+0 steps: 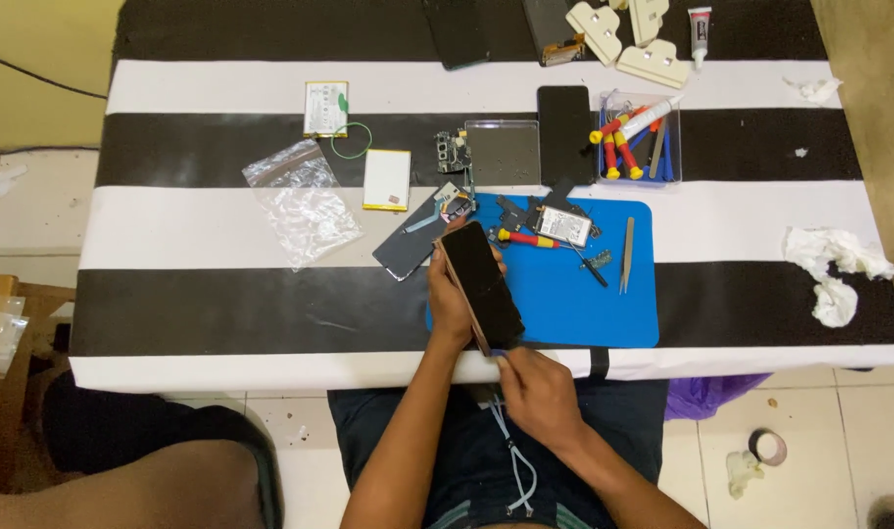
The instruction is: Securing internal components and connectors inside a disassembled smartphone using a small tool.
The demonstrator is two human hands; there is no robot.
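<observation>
1. Left of centre, clear zip bag (303,201) lay on the striped table (172,323); white battery (386,180) just right of it.
2. Left hand (451,299) was wrapped around the smartphone (480,284), gripping its long edges, tilted over the blue mat (604,304), frame centre.
3. Right hand (537,392) was pinched on a small blue tool at the phone's lower corner; the tool itself was mostly hidden.
4. Judgement: phone light, stiff, glass fragile and slick; hold by side edges.
5. Right of the phone: tweezers (626,253); crumpled tissue (837,269) at the far right.
</observation>
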